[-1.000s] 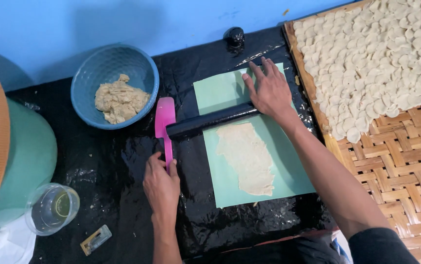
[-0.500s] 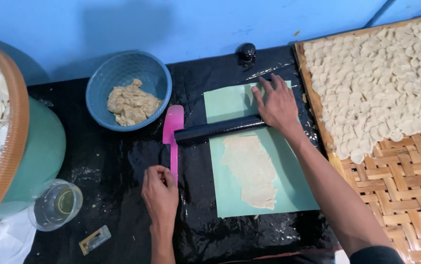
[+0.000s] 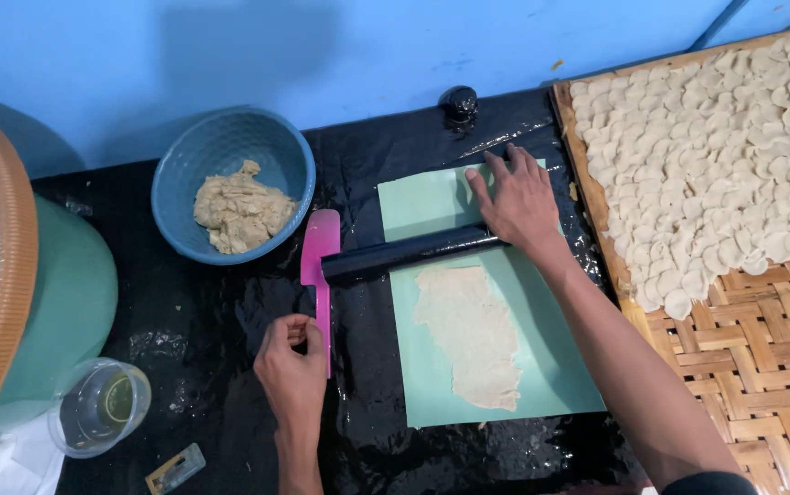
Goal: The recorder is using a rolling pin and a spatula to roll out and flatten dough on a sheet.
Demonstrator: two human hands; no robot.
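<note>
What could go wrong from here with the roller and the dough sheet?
1. Only the right hand presses the black rolling pin, at one end; the pin may skew and thin the dough sheet unevenly.
2. The pin's free end lies against the pink spatula that the left hand holds; they may snag.
3. The thin sheet's ragged edges may tear or stick to the green mat.
</note>
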